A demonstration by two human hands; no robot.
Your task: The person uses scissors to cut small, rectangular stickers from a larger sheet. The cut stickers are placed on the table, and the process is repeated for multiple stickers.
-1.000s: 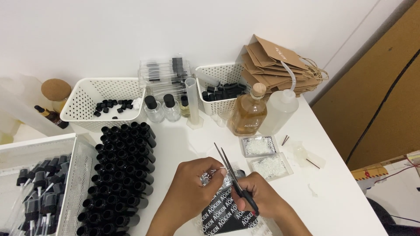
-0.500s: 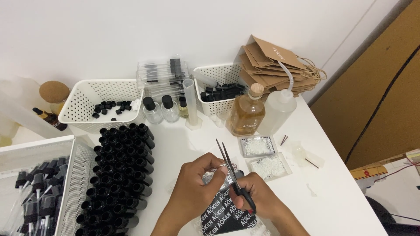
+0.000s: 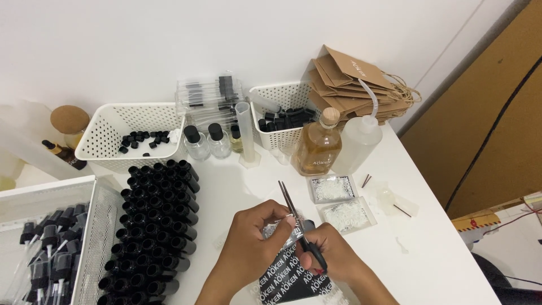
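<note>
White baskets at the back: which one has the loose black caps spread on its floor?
The left basket, beside the cork-lidded jar. Its small black caps lie scattered low inside; the right basket holds a denser dark pile.

I count 3 white baskets (image 3: pixel 107 121), 2 bags of white bits (image 3: pixel 332 189), 1 amber bottle (image 3: pixel 317 148), 1 squeeze bottle (image 3: pixel 355 144), 1 pair of scissors (image 3: pixel 299 223).

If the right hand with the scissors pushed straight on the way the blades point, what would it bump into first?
Probably the tall clear measuring cylinder. The right hand aims the scissors up-left across bare table; depth is uncertain.
</note>
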